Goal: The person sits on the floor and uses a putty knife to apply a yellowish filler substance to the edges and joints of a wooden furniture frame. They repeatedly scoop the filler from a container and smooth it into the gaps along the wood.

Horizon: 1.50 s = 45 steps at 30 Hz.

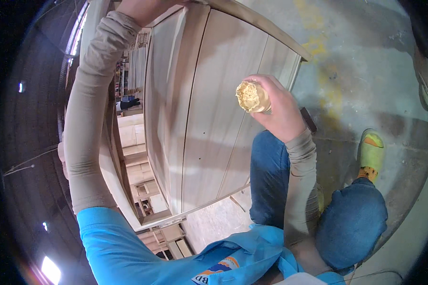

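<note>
My right hand [281,107] is wrapped around a small tub of wood filler [248,96], a pale yellow paste heaped roughly above its rim. The tub is held in front of a large unfinished wooden cabinet [218,95] with flat pale panels and dark seams. Two small dark spots mark the middle panel. Reaching up, my left arm brings my left hand [150,8] to the cabinet's upper frame at the picture's top edge. The fingers of that hand are cut off, so their grip is hidden. Just past my right wrist a dark brown piece [308,119] shows, partly covered.
Close beside the cabinet are my bent knees in blue jeans [352,228] and a yellow-green shoe [372,149]. Grey concrete floor [361,61] with worn yellow paint spreads to the right. Stacked wooden furniture parts [138,161] stand behind the cabinet on the left.
</note>
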Each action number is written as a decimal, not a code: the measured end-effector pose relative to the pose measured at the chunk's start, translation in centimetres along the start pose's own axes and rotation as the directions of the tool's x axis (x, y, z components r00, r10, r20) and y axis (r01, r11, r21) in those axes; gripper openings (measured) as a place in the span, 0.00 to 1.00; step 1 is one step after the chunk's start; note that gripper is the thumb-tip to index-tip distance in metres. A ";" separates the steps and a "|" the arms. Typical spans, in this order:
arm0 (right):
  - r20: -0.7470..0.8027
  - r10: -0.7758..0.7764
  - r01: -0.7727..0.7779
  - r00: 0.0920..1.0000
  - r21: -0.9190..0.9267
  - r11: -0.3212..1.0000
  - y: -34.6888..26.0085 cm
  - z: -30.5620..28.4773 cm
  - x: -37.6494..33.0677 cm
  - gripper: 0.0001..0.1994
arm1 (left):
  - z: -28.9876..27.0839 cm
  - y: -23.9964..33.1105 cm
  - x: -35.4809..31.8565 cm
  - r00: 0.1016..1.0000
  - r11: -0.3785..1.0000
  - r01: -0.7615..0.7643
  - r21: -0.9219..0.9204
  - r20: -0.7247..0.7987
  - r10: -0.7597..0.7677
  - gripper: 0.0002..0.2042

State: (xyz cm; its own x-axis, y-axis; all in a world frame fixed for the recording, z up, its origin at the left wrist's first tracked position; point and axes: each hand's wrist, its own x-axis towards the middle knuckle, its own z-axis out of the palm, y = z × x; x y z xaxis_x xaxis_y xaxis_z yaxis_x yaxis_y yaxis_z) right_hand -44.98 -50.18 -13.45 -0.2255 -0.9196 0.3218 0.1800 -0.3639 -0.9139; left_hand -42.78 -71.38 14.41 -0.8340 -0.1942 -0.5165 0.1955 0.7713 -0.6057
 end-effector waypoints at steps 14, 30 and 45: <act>0.009 -0.004 0.004 1.000 -0.018 1.000 -0.2 0.2 -0.3 0.28 | -0.4 -0.3 -0.6 0.996 1.000 -0.005 -0.006 -0.085 0.005 0.05; 0.007 0.009 -0.009 1.000 -0.019 1.000 0.0 0.2 -0.3 0.27 | -0.4 0.4 -0.5 0.987 0.995 -0.087 0.039 -0.136 0.092 0.03; 0.029 0.035 -0.034 0.999 -0.020 0.999 -0.1 -0.2 0.0 0.29 | -0.8 -0.2 -0.4 0.994 0.991 0.079 -0.107 0.090 -0.069 0.09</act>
State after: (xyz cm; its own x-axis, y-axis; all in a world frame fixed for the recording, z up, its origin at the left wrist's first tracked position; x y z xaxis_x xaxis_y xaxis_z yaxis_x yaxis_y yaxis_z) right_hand -45.19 -50.08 -13.44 -0.1908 -0.9356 0.2970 0.1680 -0.3292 -0.9292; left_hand -42.91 -70.97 15.19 -0.7956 -0.3009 -0.5258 0.0729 0.8140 -0.5762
